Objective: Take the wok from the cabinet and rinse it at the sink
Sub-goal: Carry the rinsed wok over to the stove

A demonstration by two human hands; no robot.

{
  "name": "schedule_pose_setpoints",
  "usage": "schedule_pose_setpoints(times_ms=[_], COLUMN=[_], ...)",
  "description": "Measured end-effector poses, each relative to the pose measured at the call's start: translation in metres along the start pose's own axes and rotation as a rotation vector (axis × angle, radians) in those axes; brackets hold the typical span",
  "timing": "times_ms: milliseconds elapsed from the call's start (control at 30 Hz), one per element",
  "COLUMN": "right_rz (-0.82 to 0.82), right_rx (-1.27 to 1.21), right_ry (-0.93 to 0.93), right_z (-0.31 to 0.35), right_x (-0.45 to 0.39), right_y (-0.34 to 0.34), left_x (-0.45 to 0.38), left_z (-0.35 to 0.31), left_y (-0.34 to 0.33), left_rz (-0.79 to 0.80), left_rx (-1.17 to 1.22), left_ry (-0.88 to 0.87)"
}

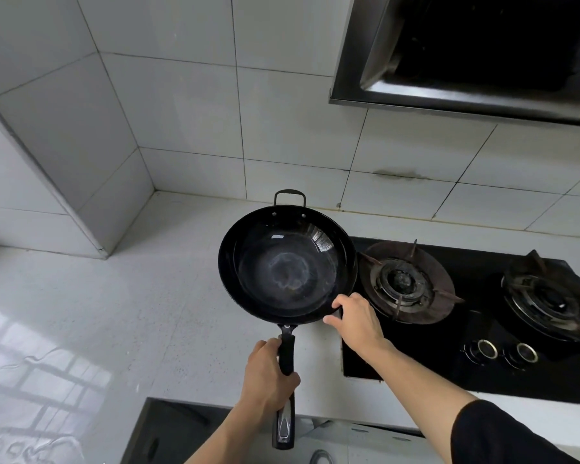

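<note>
A black wok (287,266) with a long handle and a small loop handle at its far side is over the pale countertop (114,313), just left of the gas hob. My left hand (268,376) grips the long black handle from the left. My right hand (354,318) pinches the wok's near right rim, thumb on the inside. The wok's inside is empty, with a dull pale ring at the bottom. No sink or cabinet is in view.
A black two-burner gas hob (482,329) with two knobs lies to the right. A range hood (466,51) hangs above it. Tiled walls close the back and left. A dark counter edge (168,426) runs below my arms.
</note>
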State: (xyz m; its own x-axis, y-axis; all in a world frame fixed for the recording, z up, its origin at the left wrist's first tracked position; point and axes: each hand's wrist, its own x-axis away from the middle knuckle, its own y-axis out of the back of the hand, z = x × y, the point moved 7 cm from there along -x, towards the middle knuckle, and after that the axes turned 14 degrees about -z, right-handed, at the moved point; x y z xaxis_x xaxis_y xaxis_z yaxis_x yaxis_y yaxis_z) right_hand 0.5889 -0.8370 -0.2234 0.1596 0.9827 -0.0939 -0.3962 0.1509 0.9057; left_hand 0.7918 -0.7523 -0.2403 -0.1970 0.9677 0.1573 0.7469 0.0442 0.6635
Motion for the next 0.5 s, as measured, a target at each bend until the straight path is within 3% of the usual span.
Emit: schedule_pose_setpoints(times_ms=[500], right_rz=[-0.002], right_rx=[-0.052], right_ry=[-0.053], right_z=[0.002], right_x=[-0.005], right_y=[-0.009], left_x=[-0.008], left_z=[0.004], left_y=[0.001], left_rz=[-0.013], left_rx=[0.007], left_ry=[-0.005])
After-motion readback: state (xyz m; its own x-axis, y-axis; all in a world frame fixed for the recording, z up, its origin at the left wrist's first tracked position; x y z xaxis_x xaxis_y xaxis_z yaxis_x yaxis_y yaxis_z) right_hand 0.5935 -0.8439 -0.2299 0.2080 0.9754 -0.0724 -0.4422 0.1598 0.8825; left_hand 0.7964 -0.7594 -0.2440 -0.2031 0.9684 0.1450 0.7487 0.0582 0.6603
